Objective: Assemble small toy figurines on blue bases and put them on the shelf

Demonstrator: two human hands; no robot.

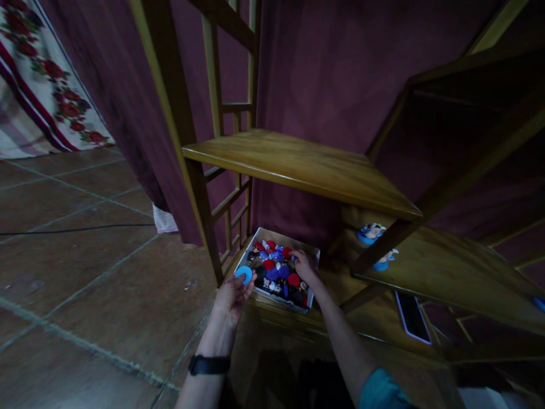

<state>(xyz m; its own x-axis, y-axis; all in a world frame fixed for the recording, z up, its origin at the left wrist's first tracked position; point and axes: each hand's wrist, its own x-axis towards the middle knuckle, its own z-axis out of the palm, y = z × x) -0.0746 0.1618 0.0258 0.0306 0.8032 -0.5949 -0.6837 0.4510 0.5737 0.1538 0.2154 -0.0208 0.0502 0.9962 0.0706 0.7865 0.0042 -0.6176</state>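
Note:
A shallow white box full of small figurines with red, blue and black parts sits on the lowest shelf. My left hand is at the box's left side, closed on a round light-blue disc that looks like a figurine's base. Over the right part of the box, my right hand reaches in with its fingers bent down among the figurines. Whatever its fingertips grip, if anything, is too small and dark to make out.
A wooden shelf board overhangs the box from behind. To the right, blue-based figurines stand on another shelf board, partly behind a post. A phone lies on the lower shelf. A black cable crosses the tiled floor at left.

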